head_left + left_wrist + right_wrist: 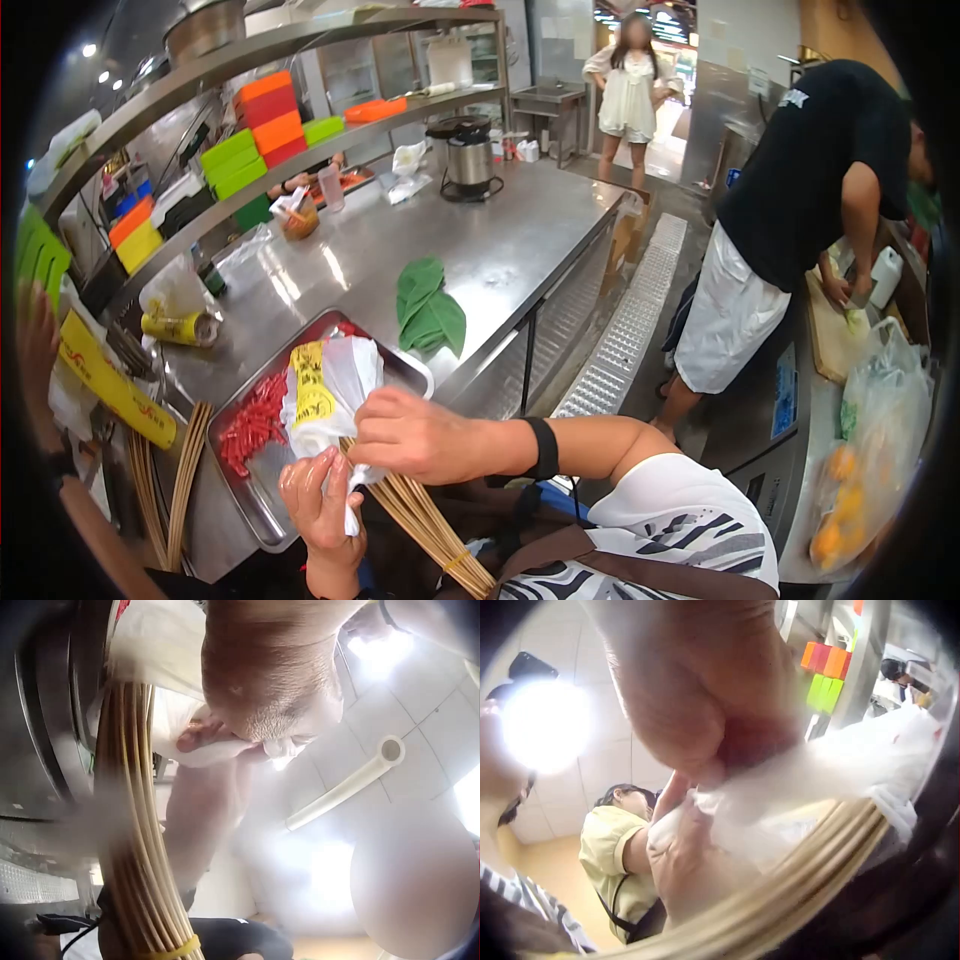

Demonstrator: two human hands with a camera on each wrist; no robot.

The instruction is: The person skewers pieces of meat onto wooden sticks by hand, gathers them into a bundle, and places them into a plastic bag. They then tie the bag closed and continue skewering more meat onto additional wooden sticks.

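Observation:
A white plastic bag with yellow print (318,390) covers one end of a bundle of thin wooden sticks (425,525), over a metal tray (268,515). Low in the head view, my left hand (322,505) grips a twisted end of the bag, its thumb raised. My right hand (410,437), just above and beside it, pinches the bag close to the sticks. The left wrist view shows my left hand (274,675) at the plastic, and a yellow band (176,951) round the sticks (139,817). Stretched plastic (780,787) runs from my right hand (697,690) in the right wrist view.
Red strips of food (255,425) lie in the tray. Green leaves (430,308) and a steel pot (470,160) are on the steel table (370,230). More sticks (187,480) lie left. A person in black (800,180) works at the right counter; another stands behind.

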